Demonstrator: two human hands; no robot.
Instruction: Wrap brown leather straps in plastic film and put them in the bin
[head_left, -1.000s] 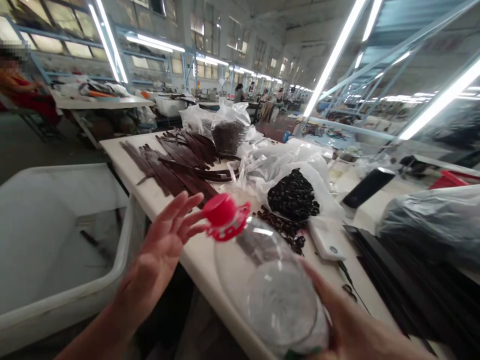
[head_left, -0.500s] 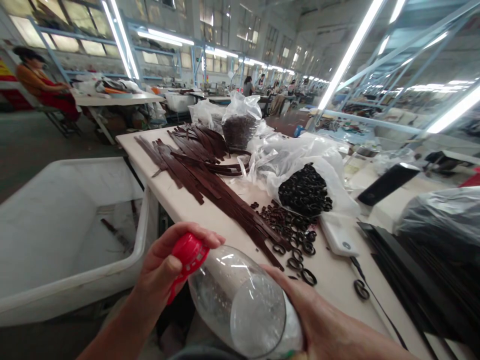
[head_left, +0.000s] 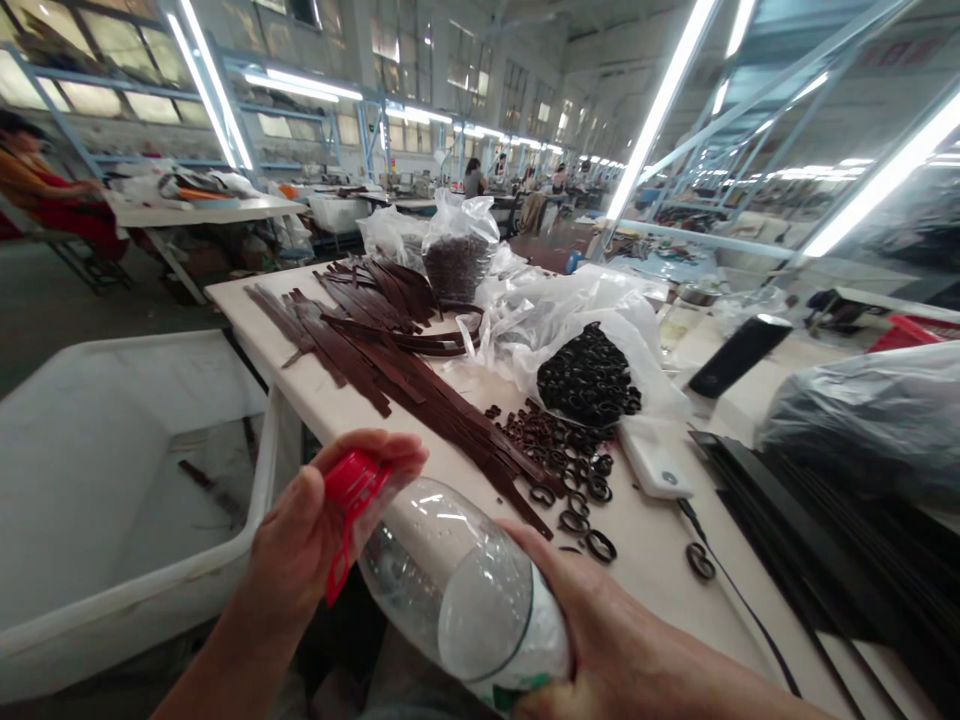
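Note:
A large clear plastic bottle (head_left: 409, 570) lies tilted before me, its neck end toward the left and a white label round its lower body. My right hand (head_left: 592, 610) is wrapped around the labelled part. At the other end, my left hand (head_left: 289, 545) closes round the red bottle cap (head_left: 351, 482), fingers over the top and thumb at its near side. A red loop hangs below the cap. The bottle's neck is mostly hidden by the cap and fingers. Past the bottle, dark brown leather strips (head_left: 427, 385) and small dark rings (head_left: 574, 500) lie on the table.
A white bin (head_left: 247, 545) stands left of the cream table (head_left: 450, 480). On the table are a plastic bag of black rings (head_left: 589, 375), a white power bank (head_left: 656, 465) with a cable, a dark upright device (head_left: 739, 355) and black strips (head_left: 810, 540). A seated person (head_left: 45, 190) is far left.
My left hand went from open beside the cap to closed around it. The bottle came lower and leftward, still in my right hand. The view shifted slightly.

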